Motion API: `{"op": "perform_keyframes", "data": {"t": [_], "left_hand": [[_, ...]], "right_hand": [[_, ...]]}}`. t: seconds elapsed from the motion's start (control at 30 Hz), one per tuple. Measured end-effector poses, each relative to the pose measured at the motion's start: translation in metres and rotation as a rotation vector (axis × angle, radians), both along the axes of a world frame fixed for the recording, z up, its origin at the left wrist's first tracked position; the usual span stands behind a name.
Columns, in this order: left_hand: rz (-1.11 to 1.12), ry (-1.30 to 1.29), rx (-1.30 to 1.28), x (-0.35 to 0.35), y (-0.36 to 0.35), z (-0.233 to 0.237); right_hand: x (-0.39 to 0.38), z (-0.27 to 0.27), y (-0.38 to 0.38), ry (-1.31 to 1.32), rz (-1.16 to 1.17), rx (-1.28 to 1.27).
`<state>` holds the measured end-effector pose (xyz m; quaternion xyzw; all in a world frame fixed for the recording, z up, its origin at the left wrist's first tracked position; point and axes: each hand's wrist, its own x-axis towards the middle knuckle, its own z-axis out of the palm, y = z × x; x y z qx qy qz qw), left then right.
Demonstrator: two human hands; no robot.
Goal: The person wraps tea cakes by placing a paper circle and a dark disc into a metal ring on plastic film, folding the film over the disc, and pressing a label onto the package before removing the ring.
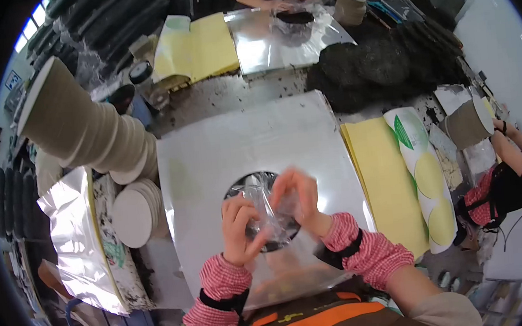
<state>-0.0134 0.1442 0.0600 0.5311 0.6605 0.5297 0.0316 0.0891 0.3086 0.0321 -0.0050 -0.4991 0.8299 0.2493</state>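
Observation:
My left hand (240, 229) and my right hand (298, 195) are over a dark round piece (234, 191) at the middle of a shiny sheet-covered board (205, 155). Crumpled clear plastic film (267, 206) lies between the hands, over the dark piece. The fingers of my left hand are curled at the film's left side, with the thumb apart from them. On the right, the fingers of my right hand are bent towards the thumb at the film's edge, slightly blurred. The film hides part of the dark piece.
Stacked grey discs (68, 123) rise at the left, beside white discs (133, 216). Yellow sheets (385, 184) and a sticker roll (424, 174) lie at the right. Dark round pads (382, 61) are piled behind. Across the table, a person's hands (291, 1) handle film; another person (519, 167) is at right.

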Motion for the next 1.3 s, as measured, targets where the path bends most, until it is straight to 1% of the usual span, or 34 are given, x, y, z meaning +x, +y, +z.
{"op": "perform_keyframes", "data": {"t": [0.03,0.07,0.1,0.13,0.17,0.2,0.23,0.27,0.3,0.33,0.37,0.4,0.43,0.47,0.5,0.53,0.6,0.63,0.67,0.73,0.77,0.8,0.87,0.9,0.93,1.0,1.03,1.07,1.1,1.13,1.17,1.23,1.27,1.3], "left_hand": [[0.102,0.133,-0.082,0.004,0.005,-0.011],[0.099,0.128,-0.080,0.011,0.009,-0.012],[0.198,0.212,-0.199,0.015,0.014,-0.011],[0.297,0.297,-0.320,0.016,0.017,-0.011],[0.281,0.404,-0.367,0.015,0.015,-0.013],[0.281,0.402,-0.362,0.014,0.013,-0.015],[0.283,0.220,-0.223,0.015,0.011,-0.017],[0.279,0.035,-0.085,0.017,0.010,-0.015],[0.157,0.100,-0.113,0.016,0.006,0.002],[0.139,0.084,-0.116,0.017,0.002,0.004],[0.068,0.141,-0.230,0.017,0.002,0.004],[0.005,0.206,-0.339,0.016,0.003,0.004],[0.046,0.243,-0.413,0.016,0.004,-0.006],[0.054,0.242,-0.406,0.016,0.005,-0.004],[0.056,0.290,-0.416,0.019,0.004,-0.001],[0.050,0.337,-0.431,0.021,0.003,0.000],[0.045,0.320,-0.410,0.024,0.003,-0.008],[0.061,0.314,-0.374,0.023,0.007,-0.010],[0.055,0.326,-0.371,0.023,0.006,-0.007],[0.046,0.458,-0.536,0.020,0.006,0.002],[0.016,0.464,-0.575,0.020,0.005,0.002],[0.020,0.468,-0.579,0.020,0.005,0.004],[0.038,0.438,-0.571,0.025,0.010,0.009],[0.047,0.449,-0.568,0.024,0.011,0.002],[0.015,0.454,-0.559,0.025,0.008,0.001],[0.078,0.459,-0.621,0.026,0.012,0.004],[0.071,0.460,-0.627,0.025,0.012,0.006],[0.068,0.468,-0.616,0.025,0.013,0.006],[0.061,0.453,-0.616,0.025,0.013,0.005],[0.052,0.437,-0.620,0.025,0.012,0.005],[0.048,0.436,-0.622,0.025,0.012,0.004],[0.052,0.437,-0.618,0.025,0.013,0.005],[0.059,0.432,-0.625,0.026,0.014,0.005],[0.060,0.432,-0.625,0.025,0.016,0.004]], "right_hand": [[-0.003,0.000,-0.014,-0.095,-0.172,0.184],[-0.009,0.002,-0.023,-0.173,-0.345,0.376],[-0.008,0.012,-0.040,-0.235,-0.402,0.701],[-0.004,0.016,-0.045,-0.229,-0.409,0.704],[0.000,0.020,-0.049,-0.244,-0.404,0.745],[0.004,0.021,-0.050,-0.264,-0.394,0.787],[0.012,0.019,-0.046,-0.330,-0.356,0.905],[0.013,0.019,-0.043,-0.343,-0.356,0.907],[0.013,0.019,-0.039,-0.353,-0.351,0.980],[0.017,0.018,-0.039,-0.367,-0.347,1.054],[0.022,0.021,-0.041,-0.399,-0.336,1.127],[0.031,0.034,-0.045,-0.403,-0.337,1.141],[0.043,0.051,-0.052,-0.426,-0.375,1.283],[0.053,0.061,-0.054,-0.446,-0.411,1.422],[0.060,0.059,-0.054,-0.444,-0.408,1.280],[0.055,0.055,-0.049,-0.451,-0.408,1.274],[0.038,0.034,-0.032,-0.509,-0.233,1.209],[0.024,0.010,-0.034,-0.536,-0.294,1.166],[0.024,0.011,-0.034,-0.532,-0.308,1.164],[0.019,0.017,-0.030,-0.420,-0.320,1.139],[0.025,0.031,-0.024,-0.451,-0.269,1.069],[0.020,0.031,-0.019,-0.445,-0.269,1.066],[0.017,0.022,-0.004,-0.543,-0.490,1.198],[0.010,0.014,0.006,-0.573,-0.470,1.268],[0.016,0.010,0.010,-0.597,-0.495,1.262],[0.019,0.020,0.031,-0.385,-0.417,1.130],[0.033,0.026,0.048,-0.508,-0.548,1.071],[0.050,0.022,0.078,-0.574,-0.690,0.960],[0.073,-0.001,0.127,-0.659,-0.897,1.097],[0.105,-0.014,0.177,-0.754,-0.985,1.464],[0.134,-0.028,0.213,-0.987,-1.103,1.541],[0.180,-0.051,0.256,-1.041,-1.260,1.804],[0.183,-0.056,0.263,-1.040,-1.263,1.806],[0.186,-0.062,0.268,-1.068,-1.239,1.747]]}}
